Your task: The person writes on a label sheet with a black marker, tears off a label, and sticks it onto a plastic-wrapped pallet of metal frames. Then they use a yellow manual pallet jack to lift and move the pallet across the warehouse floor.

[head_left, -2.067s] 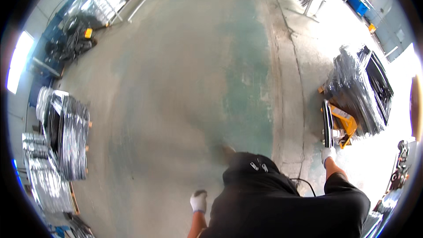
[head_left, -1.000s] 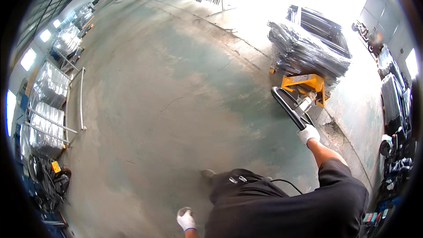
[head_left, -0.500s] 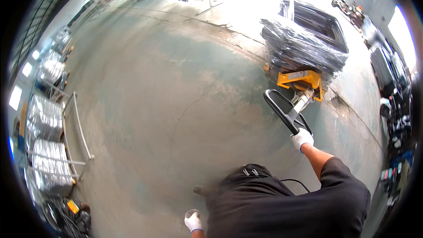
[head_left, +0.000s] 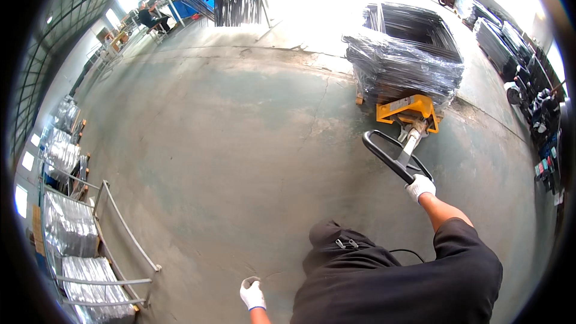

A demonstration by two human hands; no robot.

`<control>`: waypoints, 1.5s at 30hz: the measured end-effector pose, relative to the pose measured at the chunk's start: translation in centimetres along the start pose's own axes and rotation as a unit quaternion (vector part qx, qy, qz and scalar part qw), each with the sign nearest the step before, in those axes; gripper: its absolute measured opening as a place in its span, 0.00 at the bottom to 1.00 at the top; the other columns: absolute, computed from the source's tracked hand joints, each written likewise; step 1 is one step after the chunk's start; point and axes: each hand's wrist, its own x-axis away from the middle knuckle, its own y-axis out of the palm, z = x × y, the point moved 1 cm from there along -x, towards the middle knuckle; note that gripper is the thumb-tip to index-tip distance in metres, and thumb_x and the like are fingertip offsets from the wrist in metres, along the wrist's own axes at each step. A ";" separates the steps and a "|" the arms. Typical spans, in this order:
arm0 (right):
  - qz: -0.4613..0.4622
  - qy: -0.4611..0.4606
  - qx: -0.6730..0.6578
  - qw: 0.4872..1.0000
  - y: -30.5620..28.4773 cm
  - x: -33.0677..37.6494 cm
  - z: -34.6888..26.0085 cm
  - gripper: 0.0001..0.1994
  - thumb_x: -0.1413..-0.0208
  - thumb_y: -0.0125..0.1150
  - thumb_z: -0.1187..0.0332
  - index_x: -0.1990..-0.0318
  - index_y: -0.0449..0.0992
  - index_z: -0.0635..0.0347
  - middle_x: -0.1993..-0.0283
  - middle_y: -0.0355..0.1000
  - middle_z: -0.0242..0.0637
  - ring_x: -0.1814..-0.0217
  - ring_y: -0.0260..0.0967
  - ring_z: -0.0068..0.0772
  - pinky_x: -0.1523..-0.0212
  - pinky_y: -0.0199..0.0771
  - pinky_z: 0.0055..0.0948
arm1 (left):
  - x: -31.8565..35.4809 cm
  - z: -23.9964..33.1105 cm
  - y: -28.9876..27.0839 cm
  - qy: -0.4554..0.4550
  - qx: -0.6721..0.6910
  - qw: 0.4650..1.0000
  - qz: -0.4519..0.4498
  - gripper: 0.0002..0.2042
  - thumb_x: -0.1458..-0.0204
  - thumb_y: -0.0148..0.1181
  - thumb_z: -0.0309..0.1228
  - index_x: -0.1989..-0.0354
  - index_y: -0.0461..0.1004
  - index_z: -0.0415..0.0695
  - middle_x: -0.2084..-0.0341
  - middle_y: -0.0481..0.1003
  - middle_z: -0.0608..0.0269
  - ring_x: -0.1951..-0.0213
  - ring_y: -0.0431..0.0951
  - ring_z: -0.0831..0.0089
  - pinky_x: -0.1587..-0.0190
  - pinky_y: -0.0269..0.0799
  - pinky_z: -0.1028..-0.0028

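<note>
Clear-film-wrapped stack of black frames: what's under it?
A small brown wooden block shows beneath the film-wrapped black stack at its near left corner. The yellow metal pallet jack shows at the near side. The rest of the underside is covered.

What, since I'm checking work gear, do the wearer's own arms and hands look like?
The left hand and right hand wear white gloves; the left one has a blue edge at the wrist and looks greyish at the fingers. The right sleeve is short and black, its forearm bare. The left sleeve is out of view.
</note>
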 end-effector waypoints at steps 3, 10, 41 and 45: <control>0.001 0.011 -0.016 1.000 -1.2 -1.1 -3.7 0.18 0.39 0.71 0.50 0.50 0.88 0.49 0.46 0.88 0.45 0.40 0.85 0.53 0.37 0.84 0.46 | -2.7 4.6 2.2 -0.033 0.095 0.995 0.022 0.10 0.44 0.61 0.12 0.60 0.83 0.40 0.67 0.84 0.62 0.64 0.83 0.71 0.58 0.80 0.71; 0.024 0.027 -0.061 0.997 -4.9 -6.6 -16.1 0.18 0.38 0.68 0.48 0.52 0.87 0.50 0.50 0.88 0.49 0.42 0.85 0.57 0.40 0.84 0.51 | -6.4 7.0 10.4 -0.098 0.024 0.992 -0.073 0.10 0.47 0.66 0.18 0.57 0.85 0.36 0.65 0.86 0.61 0.62 0.85 0.69 0.54 0.82 0.67; -0.136 0.065 -0.144 0.978 -39.8 -20.8 -57.2 0.30 0.37 0.67 0.45 0.38 0.77 0.60 0.45 0.87 0.56 0.40 0.86 0.60 0.37 0.83 0.54 | -42.5 70.7 26.5 -0.004 -0.032 0.977 -0.210 0.10 0.45 0.62 0.15 0.56 0.83 0.37 0.67 0.85 0.59 0.66 0.85 0.70 0.61 0.81 0.70; -0.177 0.038 -0.205 0.962 -39.9 -23.5 -55.4 0.34 0.37 0.68 0.44 0.36 0.74 0.64 0.45 0.86 0.59 0.40 0.85 0.64 0.37 0.82 0.55 | -34.8 76.7 34.5 0.068 -0.070 0.951 -0.294 0.09 0.43 0.64 0.16 0.54 0.83 0.36 0.63 0.85 0.59 0.61 0.84 0.71 0.53 0.82 0.70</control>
